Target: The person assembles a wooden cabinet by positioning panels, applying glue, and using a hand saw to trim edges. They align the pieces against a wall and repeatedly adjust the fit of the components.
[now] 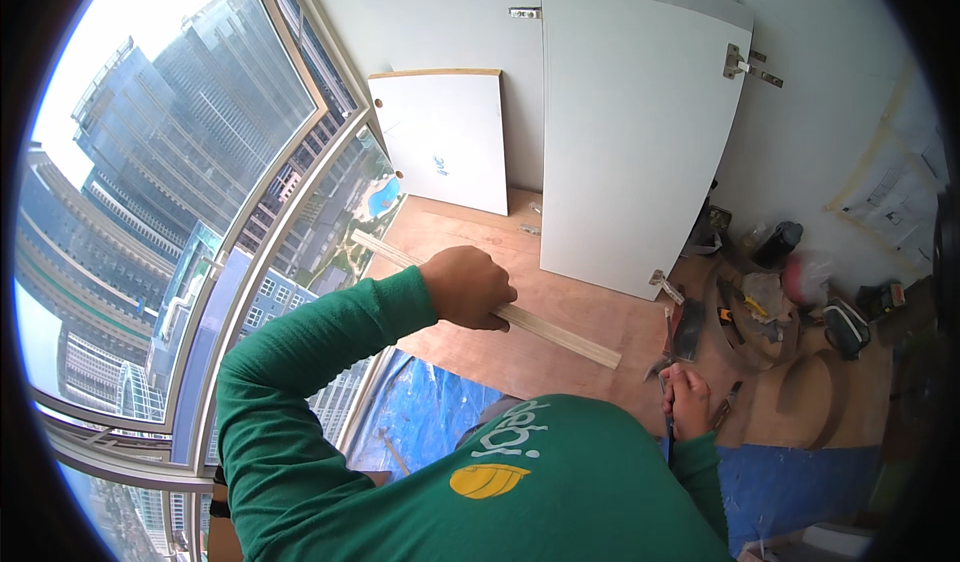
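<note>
The left hand (465, 287) has its fingers curled tight around a pale wooden strip (563, 336), which slants over a plywood sheet (580, 312) and sticks out past both sides of the fist. The right hand (687, 402), well apart from it, has its fingers folded around a slim dark thing (669, 442) — its kind is hard to tell.

To the right, a coiled brown band (716, 297) rings loose tools, among them a yellow-and-black one (753, 308); it works as a loose enclosure. Behind it stands a dark bottle (780, 245), contents hidden, with a reddish plastic bag (808, 278) near it — what it holds is unclear. A black pouch (847, 329) lies farther right, its inside out of sight.
</note>
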`<state>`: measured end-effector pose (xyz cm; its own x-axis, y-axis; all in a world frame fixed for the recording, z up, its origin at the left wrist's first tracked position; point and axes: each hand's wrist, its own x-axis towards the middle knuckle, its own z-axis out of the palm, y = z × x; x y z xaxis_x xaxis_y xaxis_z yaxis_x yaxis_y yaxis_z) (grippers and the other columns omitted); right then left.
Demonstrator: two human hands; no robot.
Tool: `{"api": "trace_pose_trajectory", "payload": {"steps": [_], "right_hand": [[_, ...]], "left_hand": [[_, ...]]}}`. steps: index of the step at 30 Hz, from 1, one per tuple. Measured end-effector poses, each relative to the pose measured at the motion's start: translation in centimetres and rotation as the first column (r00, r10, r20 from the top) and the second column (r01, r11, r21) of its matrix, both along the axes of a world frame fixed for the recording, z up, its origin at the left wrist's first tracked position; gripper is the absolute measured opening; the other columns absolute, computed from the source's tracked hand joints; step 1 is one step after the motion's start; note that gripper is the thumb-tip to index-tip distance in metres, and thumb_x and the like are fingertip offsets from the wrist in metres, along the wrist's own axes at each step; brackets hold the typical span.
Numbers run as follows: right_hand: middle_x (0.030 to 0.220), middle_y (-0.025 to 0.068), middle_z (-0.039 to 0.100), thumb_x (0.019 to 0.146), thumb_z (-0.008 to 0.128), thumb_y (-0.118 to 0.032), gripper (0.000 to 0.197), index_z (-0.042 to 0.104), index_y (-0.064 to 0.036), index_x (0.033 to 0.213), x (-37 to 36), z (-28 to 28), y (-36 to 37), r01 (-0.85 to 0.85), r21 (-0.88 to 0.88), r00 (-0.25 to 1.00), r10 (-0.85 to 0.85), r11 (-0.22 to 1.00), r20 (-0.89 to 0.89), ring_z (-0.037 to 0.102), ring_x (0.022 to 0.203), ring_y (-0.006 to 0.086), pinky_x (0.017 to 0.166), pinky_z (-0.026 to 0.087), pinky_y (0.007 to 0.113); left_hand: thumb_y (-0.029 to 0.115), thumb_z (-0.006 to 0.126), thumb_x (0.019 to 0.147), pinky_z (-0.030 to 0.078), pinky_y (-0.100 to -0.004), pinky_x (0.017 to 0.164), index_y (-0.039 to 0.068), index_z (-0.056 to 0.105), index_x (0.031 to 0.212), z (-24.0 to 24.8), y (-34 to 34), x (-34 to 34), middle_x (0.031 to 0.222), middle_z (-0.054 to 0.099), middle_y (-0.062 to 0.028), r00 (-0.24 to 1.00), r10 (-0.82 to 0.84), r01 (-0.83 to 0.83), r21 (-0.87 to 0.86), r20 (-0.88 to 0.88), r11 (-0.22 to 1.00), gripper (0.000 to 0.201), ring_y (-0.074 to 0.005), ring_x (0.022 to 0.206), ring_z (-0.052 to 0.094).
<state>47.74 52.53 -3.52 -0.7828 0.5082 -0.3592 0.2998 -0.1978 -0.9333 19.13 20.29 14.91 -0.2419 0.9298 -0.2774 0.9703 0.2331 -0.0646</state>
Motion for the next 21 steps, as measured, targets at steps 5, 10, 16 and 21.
{"api": "trace_pose_trajectory", "payload": {"steps": [5, 10, 16, 21], "right_hand": [[0.061, -0.0035, 0.048, 0.113, 0.062, -0.037, 0.040, 0.071, -0.0004, 0.102, 0.0, -0.1, 0.1, 0.000, 0.020, 0.999, 0.001, 1.000, -0.054, 0.044, 0.047, 0.0062, 0.045, 0.033, 0.026], [0.060, -0.0029, 0.048, 0.114, 0.060, -0.036, 0.040, 0.071, 0.0003, 0.102, 0.6, -0.1, 0.8, -0.015, 0.130, 0.999, 0.019, 0.991, -0.027, 0.045, 0.049, 0.0061, 0.049, 0.035, 0.027], [0.061, -0.0036, 0.049, 0.114, 0.060, -0.036, 0.039, 0.072, 0.0000, 0.104, 0.6, 0.1, 1.1, 0.012, 0.135, 1.000, -0.012, 0.991, 0.003, 0.046, 0.052, 0.0048, 0.051, 0.036, 0.026], [0.063, -0.0039, 0.050, 0.114, 0.059, -0.037, 0.042, 0.071, 0.0015, 0.105, -0.2, 0.4, 0.9, -0.039, 0.146, 0.999, 0.041, 0.989, -0.014, 0.045, 0.052, 0.0047, 0.050, 0.035, 0.025]], "left_hand": [[0.050, 0.077, 0.091, 0.060, -0.0485, 0.069, 0.013, 0.077, 0.088, 1.9, -0.2, 0.3, 0.079, 0.074, -0.0087, 1.000, -0.024, 0.022, -0.110, -0.020, 0.994, 0.037, -0.0362, 0.073, 0.074], [0.043, 0.080, 0.091, 0.059, -0.0487, 0.068, 0.008, 0.079, 0.085, 7.6, -2.7, -2.2, 0.073, 0.072, -0.0162, 0.967, 0.256, -0.255, -0.029, 0.016, 0.966, 0.036, -0.0399, 0.071, 0.072], [0.032, 0.088, 0.088, 0.053, -0.0380, 0.060, -0.004, 0.079, 0.085, 13.7, -8.6, -1.9, 0.064, 0.068, -0.0129, 0.688, 0.645, -0.712, 0.138, 0.333, 0.689, 0.037, -0.0198, 0.057, 0.066], [0.020, 0.085, 0.088, 0.052, -0.0316, 0.063, -0.005, 0.077, 0.085, 13.0, -11.0, 0.3, 0.072, 0.070, -0.0034, 0.396, 0.663, -0.917, 0.310, 0.635, 0.251, 0.027, -0.0108, 0.066, 0.064]]}}
